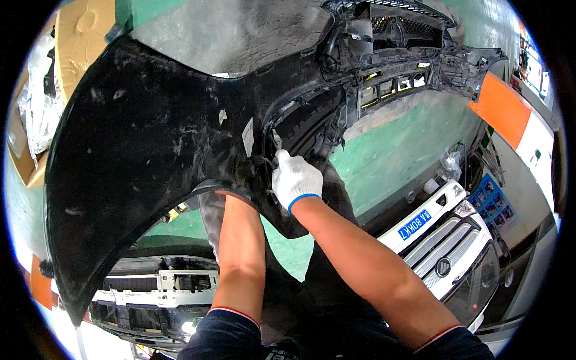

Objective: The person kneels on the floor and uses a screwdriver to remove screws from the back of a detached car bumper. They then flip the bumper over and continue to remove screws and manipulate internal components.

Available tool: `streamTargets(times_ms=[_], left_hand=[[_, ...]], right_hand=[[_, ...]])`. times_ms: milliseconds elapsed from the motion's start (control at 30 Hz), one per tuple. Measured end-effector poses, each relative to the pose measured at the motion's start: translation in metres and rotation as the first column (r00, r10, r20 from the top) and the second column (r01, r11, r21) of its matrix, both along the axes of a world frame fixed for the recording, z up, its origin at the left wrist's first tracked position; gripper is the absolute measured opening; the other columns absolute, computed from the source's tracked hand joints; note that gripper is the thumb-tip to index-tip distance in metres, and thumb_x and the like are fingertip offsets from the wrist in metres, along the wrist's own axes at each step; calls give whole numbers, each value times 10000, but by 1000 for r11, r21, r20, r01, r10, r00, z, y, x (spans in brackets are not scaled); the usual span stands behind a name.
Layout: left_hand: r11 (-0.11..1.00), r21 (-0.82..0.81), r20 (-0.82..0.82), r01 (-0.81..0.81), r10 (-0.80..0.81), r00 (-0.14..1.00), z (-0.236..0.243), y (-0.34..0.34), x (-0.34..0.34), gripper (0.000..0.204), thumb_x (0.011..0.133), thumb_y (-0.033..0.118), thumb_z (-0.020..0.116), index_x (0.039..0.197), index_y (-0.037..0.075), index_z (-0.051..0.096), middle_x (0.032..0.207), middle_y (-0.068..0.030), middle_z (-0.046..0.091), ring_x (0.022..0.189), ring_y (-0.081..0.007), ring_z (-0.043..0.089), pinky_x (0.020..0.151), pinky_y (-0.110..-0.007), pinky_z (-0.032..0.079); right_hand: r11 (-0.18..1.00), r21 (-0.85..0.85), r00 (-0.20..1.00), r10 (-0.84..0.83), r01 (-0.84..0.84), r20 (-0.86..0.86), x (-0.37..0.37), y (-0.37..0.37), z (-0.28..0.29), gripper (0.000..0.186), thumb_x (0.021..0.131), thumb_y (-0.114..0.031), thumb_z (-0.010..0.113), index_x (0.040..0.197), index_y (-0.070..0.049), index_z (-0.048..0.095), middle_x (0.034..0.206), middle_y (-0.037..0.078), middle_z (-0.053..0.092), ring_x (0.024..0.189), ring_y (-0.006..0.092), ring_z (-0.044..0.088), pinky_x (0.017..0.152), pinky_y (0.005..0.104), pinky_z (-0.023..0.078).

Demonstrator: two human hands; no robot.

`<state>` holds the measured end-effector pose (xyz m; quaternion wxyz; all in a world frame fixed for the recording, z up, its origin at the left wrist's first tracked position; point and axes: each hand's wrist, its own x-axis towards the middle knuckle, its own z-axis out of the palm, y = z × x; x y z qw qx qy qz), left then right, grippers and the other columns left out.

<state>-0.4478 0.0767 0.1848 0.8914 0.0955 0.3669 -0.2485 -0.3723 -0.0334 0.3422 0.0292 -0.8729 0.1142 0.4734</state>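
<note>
A large black plastic car bumper cover [150, 132] stretches across the view in front of me, its inner side facing up, with dusty smudges and a white label [248, 137] on it. My right hand [297, 179], in a white knit glove with a blue cuff, is closed at the edge of a recess in the bumper. Whether its curled fingers hold a small part or only the bumper's rim, I cannot make out. My left forearm [243, 240] passes beneath the bumper's lower edge, which hides that hand.
Beyond the bumper's far end stands an orange and white barrier [501, 111]. A white vehicle front [438, 240] with a grille is at right; another car front with its cover off [156, 294] is lower left. An open cardboard box [84, 36] with plastic wrapping sits at upper left.
</note>
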Motion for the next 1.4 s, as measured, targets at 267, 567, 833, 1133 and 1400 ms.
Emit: streamTargets(times_ms=[267,567,833,1133,1400], left_hand=[[1000,-3,49,-2,3,999,-11,0,19,435,1098,362,547,1422,80,621,1379,-96,676,1203,-272,659,1016,-399,536],[1000,0,74,-4,4,997,-10,3,23,430,1099,358,549,1419,81,620,1369,-93,678,1192,-266,662,1003,-394,543],[1000,1,105,8,-8,994,-14,0,32,425,1099,355,551,1417,83,620,1360,-91,680,1183,-261,665,991,-390,550],[1000,6,113,30,-31,993,-16,-7,28,419,1100,352,553,1415,84,619,1351,-88,683,1173,-256,668,979,-385,558],[998,61,96,14,-19,995,-16,1,6,414,1100,348,555,1413,85,618,1342,-86,685,1163,-251,671,967,-381,564]], right_hand=[[1000,-14,998,-23,22,-55,13,6,-11,274,927,-232,671,1174,-114,693,1031,210,761,1007,413,743,873,521,582],[999,7,997,50,-51,62,11,9,-19,257,911,-187,653,1146,-92,695,1069,215,760,1041,402,738,898,510,582],[1000,-22,999,2,-3,-38,22,11,-13,290,921,-166,622,1181,-65,701,1112,202,767,1074,398,740,915,502,589],[1000,16,1000,-7,8,-19,16,10,-24,287,929,-146,554,1167,-68,695,1075,199,772,1064,403,737,911,503,584],[977,212,984,-58,21,168,-13,-46,-12,347,999,-297,576,1267,-106,686,1072,244,748,1035,436,714,922,530,560]])
